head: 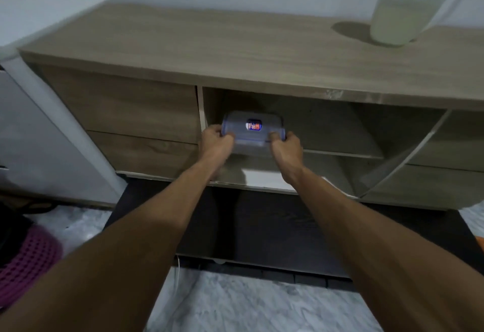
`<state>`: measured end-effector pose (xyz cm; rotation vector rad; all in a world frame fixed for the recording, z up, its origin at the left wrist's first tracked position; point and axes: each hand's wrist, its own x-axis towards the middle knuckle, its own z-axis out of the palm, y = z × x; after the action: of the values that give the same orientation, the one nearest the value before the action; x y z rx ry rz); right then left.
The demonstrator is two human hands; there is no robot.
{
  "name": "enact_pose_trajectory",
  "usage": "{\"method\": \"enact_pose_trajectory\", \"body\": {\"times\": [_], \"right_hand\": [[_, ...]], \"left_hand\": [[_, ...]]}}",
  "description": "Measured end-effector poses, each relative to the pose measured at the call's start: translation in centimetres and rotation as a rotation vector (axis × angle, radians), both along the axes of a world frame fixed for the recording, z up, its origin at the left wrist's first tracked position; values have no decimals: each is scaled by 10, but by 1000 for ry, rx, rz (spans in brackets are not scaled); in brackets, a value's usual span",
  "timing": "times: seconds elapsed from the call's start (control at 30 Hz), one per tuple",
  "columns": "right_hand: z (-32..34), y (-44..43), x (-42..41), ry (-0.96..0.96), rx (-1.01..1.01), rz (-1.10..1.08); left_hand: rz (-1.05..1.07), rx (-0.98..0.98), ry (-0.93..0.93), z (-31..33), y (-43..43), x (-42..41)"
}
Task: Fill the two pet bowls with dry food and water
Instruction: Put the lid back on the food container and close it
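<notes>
Both grips clamp the clear container (252, 128), left hand (217, 140) and right hand (286, 146) at its ends, inside the open cabinet (209, 51).

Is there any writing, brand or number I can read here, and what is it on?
One blue and red sticker on the lid of the clear plastic container, which the left hand and right hand grip: print too blurred to read.
No other text shows on anything.

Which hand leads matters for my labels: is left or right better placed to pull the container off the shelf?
Right, marginally: both grip the container, but the left hand is beside the divider while the right hand has open shelf next to it.
</notes>
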<state>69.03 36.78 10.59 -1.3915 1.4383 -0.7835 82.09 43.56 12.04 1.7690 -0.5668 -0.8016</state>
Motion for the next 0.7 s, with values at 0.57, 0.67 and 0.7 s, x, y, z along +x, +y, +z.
{"method": "enact_pose_trajectory", "body": {"times": [0.57,0.67,0.7], "right_hand": [[-43,-65,51,6,-65,-29],[-39,-64,49,0,-22,-13],[-35,-58,45,-7,-13,-10]], "left_hand": [[-44,75,-164,-38,-52,29],[-51,59,-121,-33,-50,28],[-53,50,-120,-33,-47,26]]}}
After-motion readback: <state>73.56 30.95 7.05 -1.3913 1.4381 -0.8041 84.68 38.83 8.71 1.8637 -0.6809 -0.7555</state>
